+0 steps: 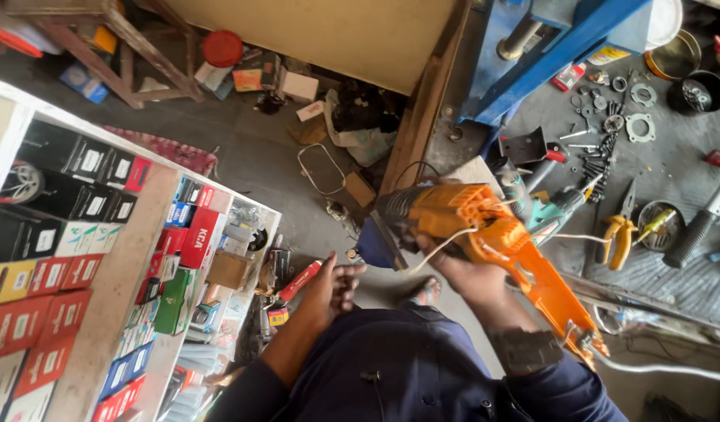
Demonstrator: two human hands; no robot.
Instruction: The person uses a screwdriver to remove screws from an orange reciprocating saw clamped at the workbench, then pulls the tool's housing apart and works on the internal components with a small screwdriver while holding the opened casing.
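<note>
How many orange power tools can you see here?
1: the orange power tool is gripped by the right hand in front of the person, beside the workbench. Others may be hidden among the clutter.

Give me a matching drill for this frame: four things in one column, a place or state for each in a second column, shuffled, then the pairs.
Things:
1. orange power tool
2. left hand
3. yellow-handled pliers
4. red round lid

Places or states:
A. lying on the grey workbench, at right
B. on the floor by the wooden stool legs, top of frame
C. gripped in the right hand
D. empty, fingers curled, apart from the tool

Pairs: 1-C, 2-D, 3-A, 4-B
</note>
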